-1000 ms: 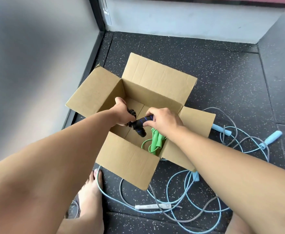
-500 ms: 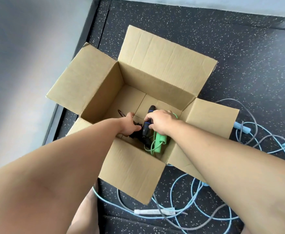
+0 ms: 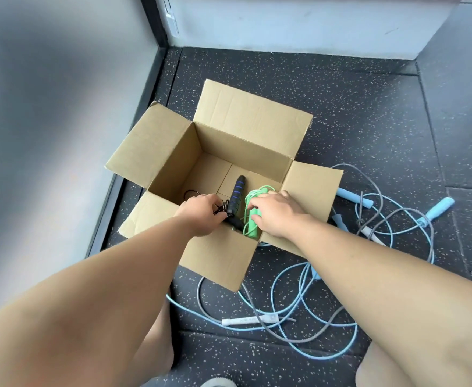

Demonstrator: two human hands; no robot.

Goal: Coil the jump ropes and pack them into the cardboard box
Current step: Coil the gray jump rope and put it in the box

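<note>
Inside the cardboard box (image 3: 310, 188), close to its near wall, the fingers (image 3: 215, 203) of the left hand (image 3: 198, 216) are curled and pinch the thin black cord loops of the black jump rope (image 3: 236, 195). One handle of this rope (black foam with blue rings) lies on the box bottom about in the middle and points toward the far wall. Just beside it, the fingers (image 3: 260, 203) of the right hand (image 3: 279, 216) are bent over the green jump rope (image 3: 250, 227) and touch it from above, with the thumb against the green handle; whether they really grasp it or only press on it I cannot tell. The green rope is bundled in the near right corner of the box, next to the black one. Both forearms reach into the box over its near edge. All four flaps of the box are folded outward, and the box stands on the dark speckled floor (image 3: 341, 107) near a corner of the room. On the floor, beyond the right and near sides of the box, a light blue jump rope (image 3: 438, 208) and a grey jump rope (image 3: 246, 320) with a white handle lie loose and tangled together, not coiled.
</note>
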